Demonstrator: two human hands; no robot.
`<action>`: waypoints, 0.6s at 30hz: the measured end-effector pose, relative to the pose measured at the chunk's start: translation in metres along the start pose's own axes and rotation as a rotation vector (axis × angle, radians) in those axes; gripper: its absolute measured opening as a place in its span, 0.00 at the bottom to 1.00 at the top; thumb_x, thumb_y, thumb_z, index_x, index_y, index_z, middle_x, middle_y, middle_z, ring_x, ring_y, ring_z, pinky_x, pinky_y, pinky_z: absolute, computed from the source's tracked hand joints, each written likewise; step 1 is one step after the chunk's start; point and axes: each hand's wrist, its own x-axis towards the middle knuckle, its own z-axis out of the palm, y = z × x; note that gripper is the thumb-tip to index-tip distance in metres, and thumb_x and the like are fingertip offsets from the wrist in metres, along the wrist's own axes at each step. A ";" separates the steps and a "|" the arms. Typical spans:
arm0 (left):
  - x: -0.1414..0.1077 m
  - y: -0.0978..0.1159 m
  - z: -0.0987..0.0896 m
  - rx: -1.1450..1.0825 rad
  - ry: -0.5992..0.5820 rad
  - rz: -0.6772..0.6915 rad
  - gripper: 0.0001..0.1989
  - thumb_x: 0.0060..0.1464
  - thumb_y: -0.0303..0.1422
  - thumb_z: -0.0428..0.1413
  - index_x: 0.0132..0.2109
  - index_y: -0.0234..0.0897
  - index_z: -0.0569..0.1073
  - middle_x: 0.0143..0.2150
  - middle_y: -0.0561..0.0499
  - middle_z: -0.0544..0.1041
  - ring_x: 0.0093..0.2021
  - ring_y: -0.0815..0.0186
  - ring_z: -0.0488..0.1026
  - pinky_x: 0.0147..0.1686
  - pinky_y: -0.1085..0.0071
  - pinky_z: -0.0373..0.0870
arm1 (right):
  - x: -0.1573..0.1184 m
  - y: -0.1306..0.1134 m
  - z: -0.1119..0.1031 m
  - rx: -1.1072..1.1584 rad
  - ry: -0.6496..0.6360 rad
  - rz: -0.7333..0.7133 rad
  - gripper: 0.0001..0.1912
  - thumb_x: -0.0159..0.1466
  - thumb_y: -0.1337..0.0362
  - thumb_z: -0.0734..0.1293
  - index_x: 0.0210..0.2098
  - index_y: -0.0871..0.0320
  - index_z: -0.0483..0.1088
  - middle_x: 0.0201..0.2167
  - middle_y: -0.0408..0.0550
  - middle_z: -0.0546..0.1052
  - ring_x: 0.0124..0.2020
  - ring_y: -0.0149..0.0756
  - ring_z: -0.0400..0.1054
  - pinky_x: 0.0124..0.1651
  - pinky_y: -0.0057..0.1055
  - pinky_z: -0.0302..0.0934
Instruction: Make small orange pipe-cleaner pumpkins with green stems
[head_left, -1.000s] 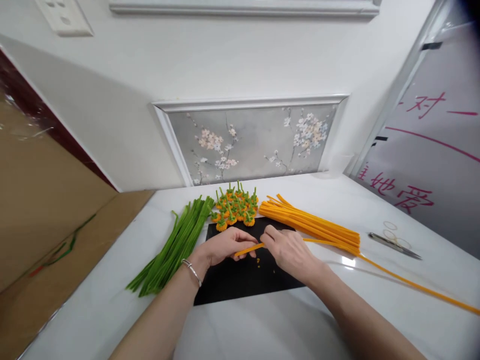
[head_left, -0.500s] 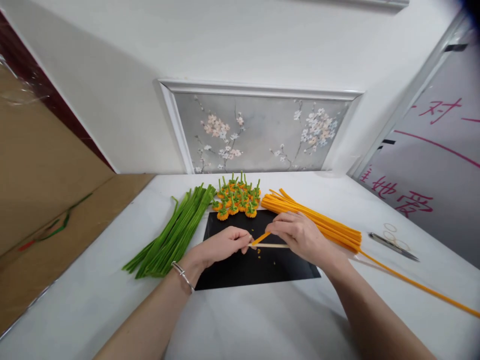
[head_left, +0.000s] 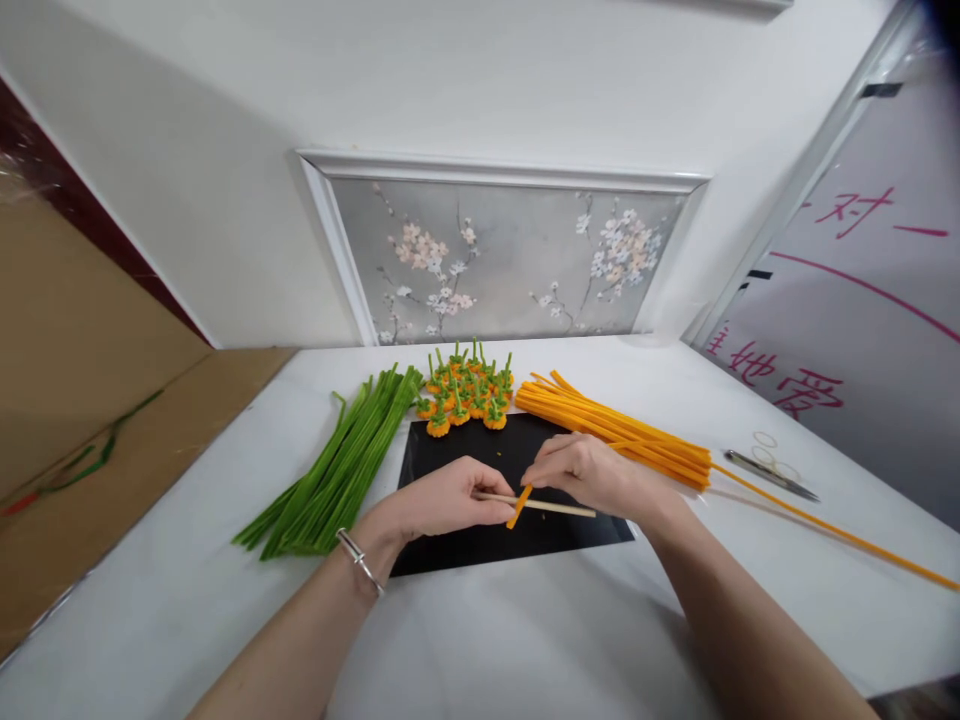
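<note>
My left hand [head_left: 454, 497] is closed on a thin wooden stick [head_left: 564, 508], which points right over a black mat [head_left: 442, 553]. An orange pipe cleaner [head_left: 519, 508] crosses the stick close to my left fingertips. My right hand [head_left: 589, 470] pinches this pipe cleaner between thumb and fingers, just above the stick. Its short end sticks out below the stick. Whether it is wound round the stick or only laid across it, I cannot tell. Behind the mat stand several small orange pumpkin shapes [head_left: 465, 395] with green stems.
Left of the mat lies a bundle of green pipe cleaners [head_left: 341, 470]. A bundle of orange pipe cleaners [head_left: 622, 430] lies to the right, with one long strand [head_left: 840, 548] running off rightward. Tweezers [head_left: 772, 476] and thin rings [head_left: 765, 440] rest at the far right. A wall panel [head_left: 510, 260] stands behind.
The stick's right end now shows beyond my right hand. The orange pipe cleaner has swung from slanting along the stick to crossing it steeply. The view has shifted slightly.
</note>
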 end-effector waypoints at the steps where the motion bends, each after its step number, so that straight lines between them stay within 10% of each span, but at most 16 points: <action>1: 0.000 0.000 0.002 0.000 -0.004 0.005 0.11 0.51 0.36 0.56 0.35 0.32 0.77 0.25 0.56 0.66 0.26 0.71 0.57 0.26 0.75 0.52 | 0.000 0.001 0.001 0.024 0.019 0.001 0.11 0.66 0.67 0.64 0.40 0.50 0.79 0.36 0.44 0.78 0.36 0.32 0.71 0.41 0.26 0.62; 11: -0.002 0.004 0.007 -0.064 0.020 0.046 0.11 0.50 0.37 0.58 0.28 0.32 0.71 0.23 0.59 0.56 0.24 0.73 0.49 0.24 0.73 0.46 | 0.007 0.007 0.013 0.154 0.140 0.001 0.10 0.66 0.64 0.64 0.39 0.53 0.79 0.34 0.47 0.79 0.36 0.33 0.73 0.38 0.26 0.65; 18: 0.000 0.007 0.007 -0.035 0.247 0.115 0.13 0.55 0.37 0.53 0.29 0.32 0.72 0.23 0.58 0.58 0.25 0.72 0.52 0.24 0.74 0.49 | 0.007 0.002 0.017 0.221 0.125 0.082 0.11 0.67 0.66 0.61 0.38 0.58 0.76 0.32 0.46 0.77 0.30 0.31 0.70 0.32 0.24 0.60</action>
